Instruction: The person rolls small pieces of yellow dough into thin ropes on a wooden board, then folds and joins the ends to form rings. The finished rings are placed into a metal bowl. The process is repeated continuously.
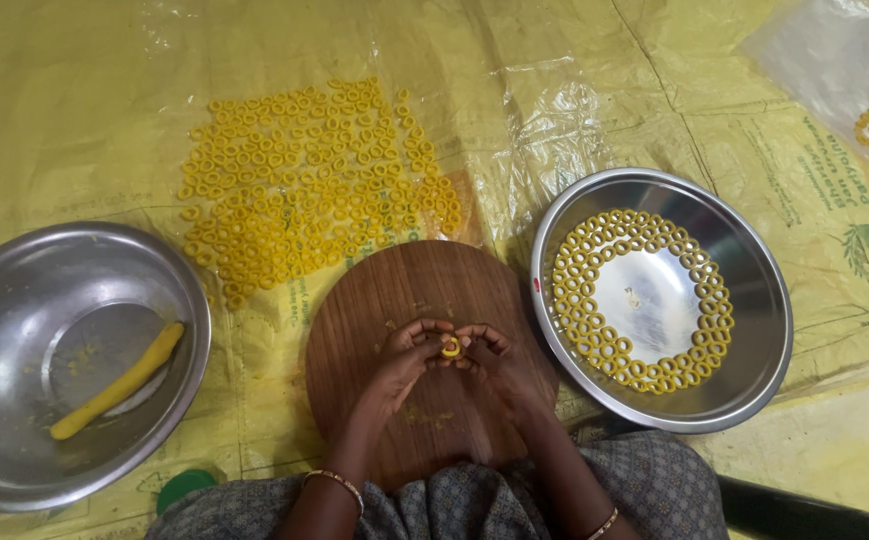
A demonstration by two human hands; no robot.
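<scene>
Left hand and right hand pinch one small yellow dough ring between fingertips above the round wooden board. Shaping step judged underway. Finished rings line the steel plate; a dough roll lies in the steel bowl.

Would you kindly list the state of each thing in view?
Dough ring: pinched between both hands' fingers.
Left hand: closed on ring.
Right hand: closed on ring.
Left bowl: holds one dough roll.
Right bowl: rings lining its base.
Board: mostly bare.
</scene>
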